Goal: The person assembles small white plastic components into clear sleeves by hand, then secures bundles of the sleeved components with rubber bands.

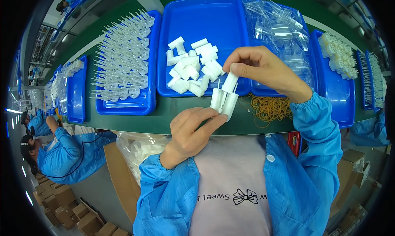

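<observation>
Near the bench's front edge, my left hand (191, 131) pinches the lower end of a white plastic part (231, 103) with rounded sleeves side by side and thin prongs sticking up. From above, my right hand (261, 69) grips a white plastic sleeve (230, 83) between thumb and forefinger. The sleeve stands upright among the prongs; how deep it sits I cannot tell. Behind my hands is a blue tray (201, 20) with a loose heap of similar white sleeves (187, 67). Beneath my right wrist lies a pile of tan rubber bands (269, 110).
A blue tray at left holds rows of white pronged parts (123, 59). Transparent plastic pieces (279, 26) fill the right tray. Farther right are bundled white pieces (337, 55). A bag of white parts (144, 149) hangs below the edge; a co-worker (66, 151) sits at left.
</observation>
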Motion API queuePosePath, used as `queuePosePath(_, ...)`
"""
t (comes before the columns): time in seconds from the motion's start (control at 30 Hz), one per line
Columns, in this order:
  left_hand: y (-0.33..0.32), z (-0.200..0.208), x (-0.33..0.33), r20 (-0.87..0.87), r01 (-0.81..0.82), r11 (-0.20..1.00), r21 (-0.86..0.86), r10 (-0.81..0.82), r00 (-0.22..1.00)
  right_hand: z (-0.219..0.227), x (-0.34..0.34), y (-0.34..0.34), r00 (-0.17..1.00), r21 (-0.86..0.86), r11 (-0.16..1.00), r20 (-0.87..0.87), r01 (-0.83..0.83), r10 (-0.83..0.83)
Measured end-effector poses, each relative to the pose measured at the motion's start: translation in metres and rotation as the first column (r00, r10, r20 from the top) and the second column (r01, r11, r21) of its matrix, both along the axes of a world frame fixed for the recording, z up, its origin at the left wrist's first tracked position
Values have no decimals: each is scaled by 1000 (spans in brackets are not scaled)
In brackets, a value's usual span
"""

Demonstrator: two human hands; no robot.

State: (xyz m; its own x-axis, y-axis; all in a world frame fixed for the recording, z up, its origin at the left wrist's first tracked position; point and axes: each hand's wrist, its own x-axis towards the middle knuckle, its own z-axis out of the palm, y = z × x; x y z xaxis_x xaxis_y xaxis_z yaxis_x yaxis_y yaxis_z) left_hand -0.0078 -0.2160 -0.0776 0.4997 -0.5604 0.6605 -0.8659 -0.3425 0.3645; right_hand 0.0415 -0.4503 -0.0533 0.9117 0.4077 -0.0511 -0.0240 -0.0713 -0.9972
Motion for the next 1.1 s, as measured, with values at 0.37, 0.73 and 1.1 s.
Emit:
queuePosePath(0.37, 0, -26, -8, 112, 2, 942, -337, 38, 993, 8, -33, 27, 995, 28, 999, 100, -18, 15)
queuePosePath(0.73, -15, -13, -1, -844, -63, 899, -434, -381, 377, 21, -49, 27, 850, -370, 915, 524, 161, 62)
queuePosePath(1.1, -8, -17, 8, -825, -364, 750, -553, -553, 114, -35, 3, -45, 758, -767, 263, 633, 586, 159)
